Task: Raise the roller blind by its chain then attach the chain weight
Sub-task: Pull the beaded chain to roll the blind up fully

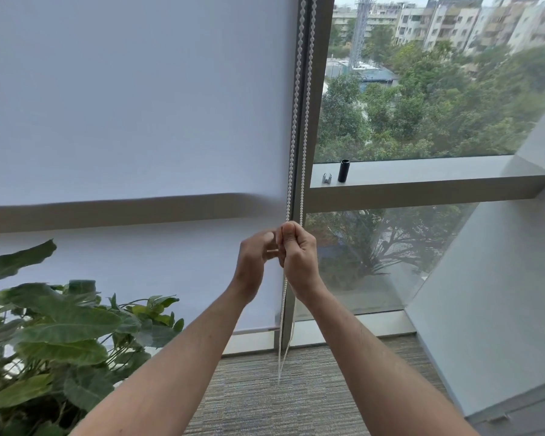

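— Your two forearms fill the bottom of the view; what sits left of them?

— Leafy green plant (pixel 54 328), low in the left corner, standing in front of the roller blind (pixel 132 99). You have that blind hanging down almost to the carpet (pixel 265 401), covering the left pane.

— And your hands?

— Your left hand (pixel 254 262) is raised beside the bead chain (pixel 296 121), fingers curled toward it. Whether it actually pinches the chain I cannot tell, since your other hand covers that spot. Your right hand (pixel 298 251) touches the left one and is curled in a fist round the chain, thumb on top.

— Where does the chain run?

— Two white strands hang along the window post (pixel 315 121) at the blind's right edge, pass through your right hand, and the loop dangles just above the carpet.

— Further right?

— Small silvery piece (pixel 327 178) and an upright black cylinder (pixel 344 170) stand side by side on the sill (pixel 422 177), well apart from your hands. Behind the glass you see trees and apartment blocks.
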A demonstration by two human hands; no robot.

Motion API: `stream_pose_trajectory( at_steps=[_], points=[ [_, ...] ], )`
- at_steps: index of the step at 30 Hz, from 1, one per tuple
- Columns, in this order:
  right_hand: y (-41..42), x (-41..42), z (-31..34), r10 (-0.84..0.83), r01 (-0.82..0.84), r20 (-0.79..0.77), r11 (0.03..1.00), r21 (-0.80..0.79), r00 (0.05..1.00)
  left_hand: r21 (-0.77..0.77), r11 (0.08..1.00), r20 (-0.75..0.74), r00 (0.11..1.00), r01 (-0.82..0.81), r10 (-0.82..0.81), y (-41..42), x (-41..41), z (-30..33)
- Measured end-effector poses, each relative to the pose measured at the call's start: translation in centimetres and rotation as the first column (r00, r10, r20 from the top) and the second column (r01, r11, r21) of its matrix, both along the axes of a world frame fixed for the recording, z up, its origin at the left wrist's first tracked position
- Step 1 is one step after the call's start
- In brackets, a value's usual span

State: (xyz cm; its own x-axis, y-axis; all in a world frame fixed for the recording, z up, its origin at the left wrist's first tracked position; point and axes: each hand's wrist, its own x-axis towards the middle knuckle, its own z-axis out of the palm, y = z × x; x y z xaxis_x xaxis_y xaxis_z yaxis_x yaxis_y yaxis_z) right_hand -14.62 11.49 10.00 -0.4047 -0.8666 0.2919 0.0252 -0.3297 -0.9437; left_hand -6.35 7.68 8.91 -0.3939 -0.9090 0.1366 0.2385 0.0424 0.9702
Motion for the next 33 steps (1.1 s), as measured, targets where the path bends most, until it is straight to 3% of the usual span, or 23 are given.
stream_pose_trajectory(
  at_steps=[8, 15, 21, 25, 33],
  points=[
    [-0.3, 0.6, -0.2, 0.0, 0.0, 0.03, 1.0, -0.002, 1.0, -0.161, 0.987, -0.163, 0.985, 0.023, -0.049, 0.3, -1.5, 6.0],
    [0.0, 0.0, -0.4, 0.021, -0.02, 0.062, 1.0, -0.004, 0.998, -0.167, 0.983, -0.257, 0.96, 0.069, -0.111, 0.7, -2.0, 8.1],
    [0.4, 0.2, -0.3, 0.013, -0.013, 0.025, 1.0, 0.004, 1.0, -0.188, 0.98, -0.221, 0.97, 0.064, -0.105, 0.7, -2.6, 8.6],
    [1.3, 0.3, -3.0, 0.022, -0.02, -0.023, 0.996, 0.084, 0.999, -0.167, 0.985, -0.137, 0.989, 0.041, -0.064, 1.4, -2.2, 5.6],
    [1.9, -2.9, -3.6, 0.282, -0.247, -0.13, 0.941, 0.229, 0.951, -0.193, 0.976, -0.021, 0.995, -0.103, 0.101, 1.1, -0.7, 2.4]
  ],
)
